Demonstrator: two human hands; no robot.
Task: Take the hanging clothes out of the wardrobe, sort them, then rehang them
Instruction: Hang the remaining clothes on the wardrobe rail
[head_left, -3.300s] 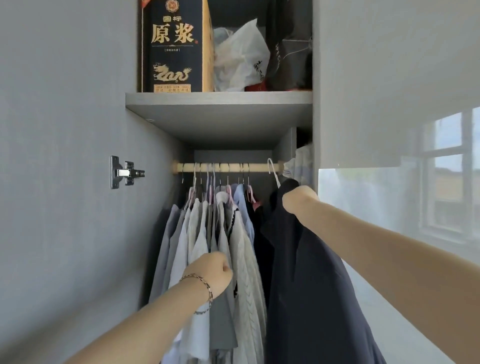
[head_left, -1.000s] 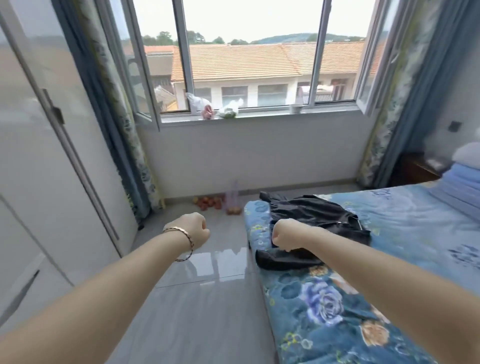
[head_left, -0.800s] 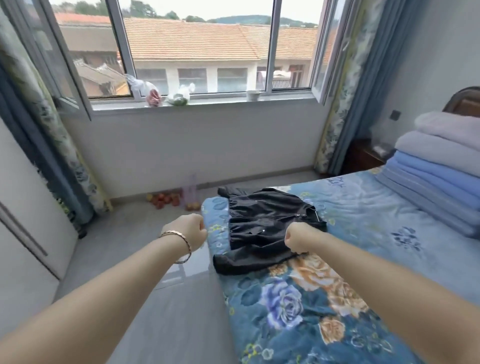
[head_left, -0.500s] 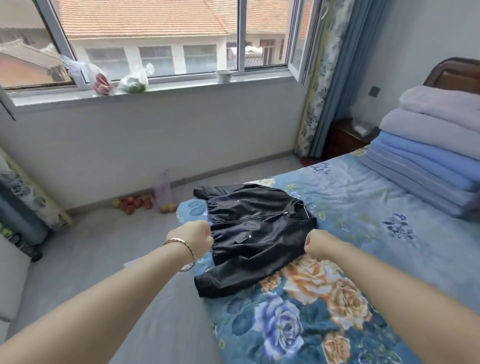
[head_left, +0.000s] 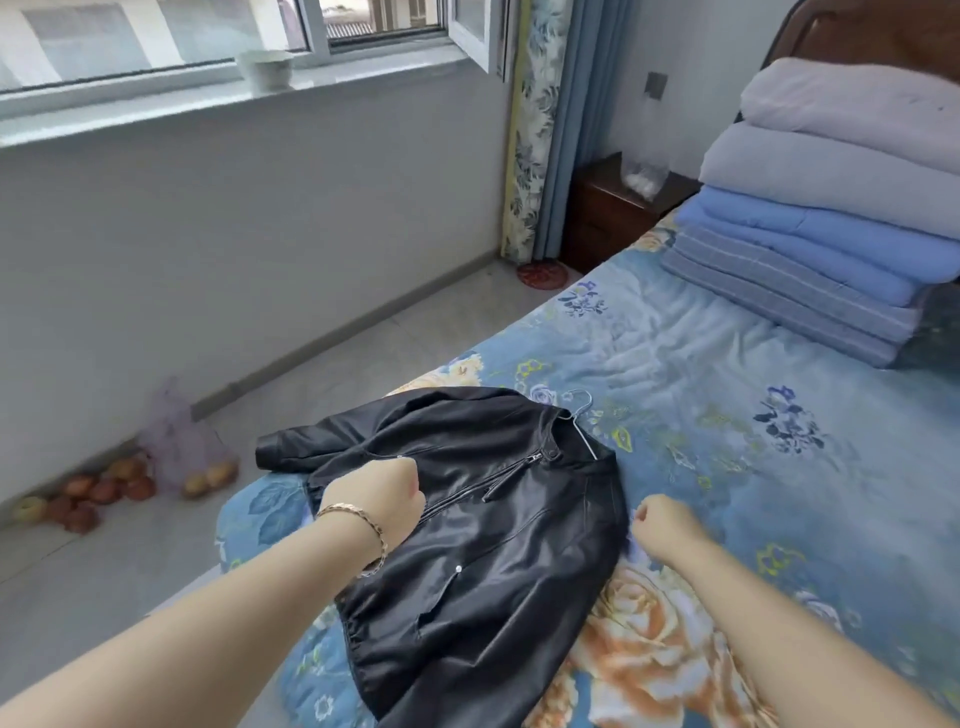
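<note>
A black jacket (head_left: 483, 525) is laid flat on the near corner of the bed (head_left: 727, 415), front side up, with its zip partly closed and its collar pointed toward the head of the bed. A thin wire hanger (head_left: 581, 415) is seen at the collar, its hook resting on the floral blue bedspread. One sleeve is stretched toward the left edge of the mattress, and the hem is draped over the near edge.

The left hand (head_left: 382, 499) is held over the left chest of the jacket, fingers curled into a fist; a bracelet (head_left: 361, 530) is worn at the wrist. Whether cloth is pinched inside the fist cannot be told. The right hand (head_left: 662, 525) is positioned just beside the jacket's right shoulder, over the bedspread, fingers likewise curled in; whether anything is gripped there cannot be told either.

At the head of the bed, folded quilts (head_left: 831, 208) in white, grey and blue are stacked against a dark wooden headboard. A wooden nightstand (head_left: 608, 213) is set between the bed and a blue curtain (head_left: 576, 119). A white cup (head_left: 267, 70) is placed on the windowsill. On the floor by the wall, a heap of round fruit (head_left: 104, 493) is gathered, some of it in a thin bag.
</note>
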